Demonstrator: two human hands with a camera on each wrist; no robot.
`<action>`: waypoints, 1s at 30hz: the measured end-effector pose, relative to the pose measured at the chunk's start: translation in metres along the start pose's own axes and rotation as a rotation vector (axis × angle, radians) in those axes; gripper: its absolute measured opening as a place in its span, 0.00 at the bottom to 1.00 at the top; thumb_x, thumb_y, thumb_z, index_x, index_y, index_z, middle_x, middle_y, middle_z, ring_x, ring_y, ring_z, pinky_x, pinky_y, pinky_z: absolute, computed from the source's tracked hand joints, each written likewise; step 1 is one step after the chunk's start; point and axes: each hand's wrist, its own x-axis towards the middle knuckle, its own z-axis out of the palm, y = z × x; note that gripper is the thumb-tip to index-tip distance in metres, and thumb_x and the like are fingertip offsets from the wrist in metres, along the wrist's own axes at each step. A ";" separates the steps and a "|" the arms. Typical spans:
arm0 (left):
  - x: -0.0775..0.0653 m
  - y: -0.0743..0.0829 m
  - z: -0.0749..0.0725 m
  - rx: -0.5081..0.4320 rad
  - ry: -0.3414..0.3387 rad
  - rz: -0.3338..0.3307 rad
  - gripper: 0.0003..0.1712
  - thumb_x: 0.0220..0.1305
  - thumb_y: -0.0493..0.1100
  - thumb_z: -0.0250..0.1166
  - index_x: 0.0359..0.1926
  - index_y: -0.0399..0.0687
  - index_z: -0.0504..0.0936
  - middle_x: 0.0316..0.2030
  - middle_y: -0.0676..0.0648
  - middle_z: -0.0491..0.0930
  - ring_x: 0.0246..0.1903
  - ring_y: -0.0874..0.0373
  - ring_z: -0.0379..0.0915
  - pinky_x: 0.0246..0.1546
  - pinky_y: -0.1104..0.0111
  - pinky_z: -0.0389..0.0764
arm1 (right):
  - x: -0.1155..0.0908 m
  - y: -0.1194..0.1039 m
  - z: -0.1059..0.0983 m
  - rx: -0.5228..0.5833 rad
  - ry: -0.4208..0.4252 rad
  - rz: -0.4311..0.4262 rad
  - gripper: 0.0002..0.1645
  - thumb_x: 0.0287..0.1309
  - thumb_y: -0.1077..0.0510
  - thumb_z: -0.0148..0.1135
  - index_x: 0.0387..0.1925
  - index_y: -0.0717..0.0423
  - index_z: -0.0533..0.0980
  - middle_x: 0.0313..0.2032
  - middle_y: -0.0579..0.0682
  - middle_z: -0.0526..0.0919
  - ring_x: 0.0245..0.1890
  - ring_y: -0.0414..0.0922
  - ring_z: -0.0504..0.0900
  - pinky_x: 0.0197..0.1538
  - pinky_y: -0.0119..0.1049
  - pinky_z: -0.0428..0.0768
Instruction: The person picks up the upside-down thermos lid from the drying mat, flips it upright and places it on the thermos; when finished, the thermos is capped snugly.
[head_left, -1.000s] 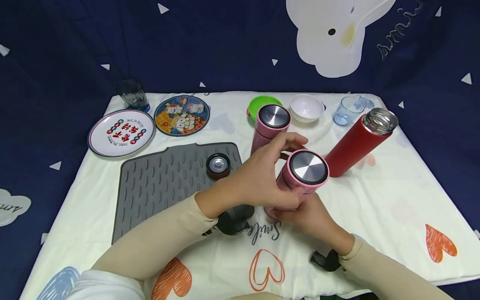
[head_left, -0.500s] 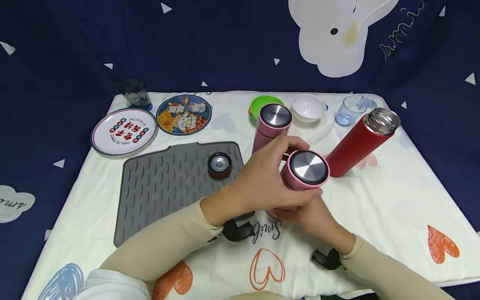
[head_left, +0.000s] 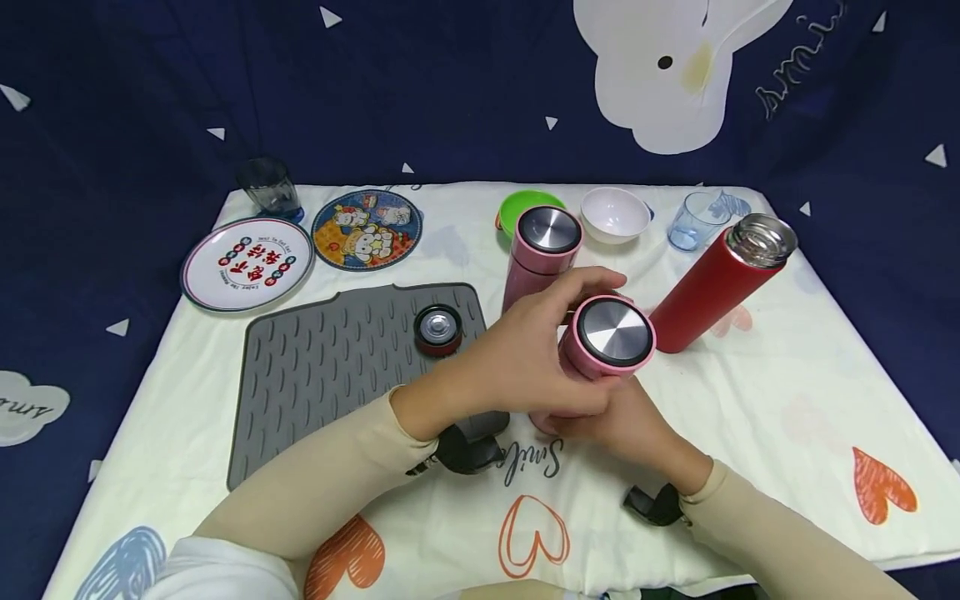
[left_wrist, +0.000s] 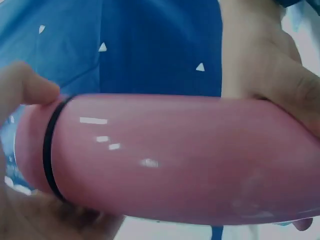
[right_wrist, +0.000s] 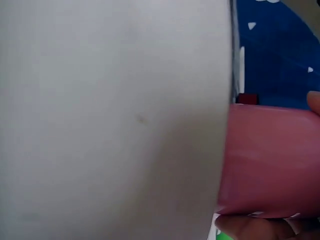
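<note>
A pink thermos flask (head_left: 615, 333) with a brushed metal lid top stands in front of me, held by both hands. My left hand (head_left: 525, 358) grips around its lid, with thumb and fingers on opposite sides. My right hand (head_left: 637, 425) holds the lower body. In the left wrist view the flask's pink body (left_wrist: 180, 155) shows a dark ring just below the lid, with left fingers at the lid end and the right hand at the other. The right wrist view shows part of the pink body (right_wrist: 272, 160) beside a large pale surface that hides much of the scene.
Behind the left hand stands another pink flask (head_left: 532, 267). To the right is an uncapped red flask (head_left: 705, 292). A dark round stopper (head_left: 437, 329) lies on the grey mat (head_left: 315, 375). Plates, bowls (head_left: 613, 215) and glasses (head_left: 697, 221) line the back edge.
My left thumb has shifted forward around the lid and then partly back. My right hand keeps its hold low on the flask, which stays in nearly the same place.
</note>
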 end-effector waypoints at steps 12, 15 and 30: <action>-0.003 -0.004 -0.004 -0.088 -0.023 -0.044 0.49 0.42 0.47 0.82 0.64 0.47 0.66 0.55 0.54 0.71 0.50 0.63 0.71 0.55 0.71 0.71 | 0.003 0.004 -0.006 0.023 -0.126 -0.084 0.19 0.43 0.74 0.73 0.38 0.57 0.80 0.34 0.50 0.83 0.37 0.44 0.79 0.47 0.32 0.76; -0.004 0.002 0.006 0.118 0.086 -0.030 0.50 0.37 0.57 0.82 0.58 0.48 0.65 0.53 0.55 0.67 0.49 0.66 0.68 0.52 0.76 0.70 | 0.004 0.002 -0.006 -0.007 -0.126 -0.038 0.22 0.44 0.72 0.74 0.42 0.59 0.76 0.37 0.45 0.81 0.39 0.42 0.78 0.47 0.31 0.75; -0.005 -0.013 0.015 -0.088 0.129 0.034 0.44 0.39 0.47 0.83 0.58 0.47 0.73 0.50 0.58 0.76 0.46 0.66 0.72 0.48 0.71 0.75 | 0.002 0.017 -0.011 -0.056 -0.136 -0.077 0.23 0.41 0.68 0.78 0.39 0.51 0.78 0.36 0.45 0.82 0.37 0.42 0.80 0.46 0.33 0.77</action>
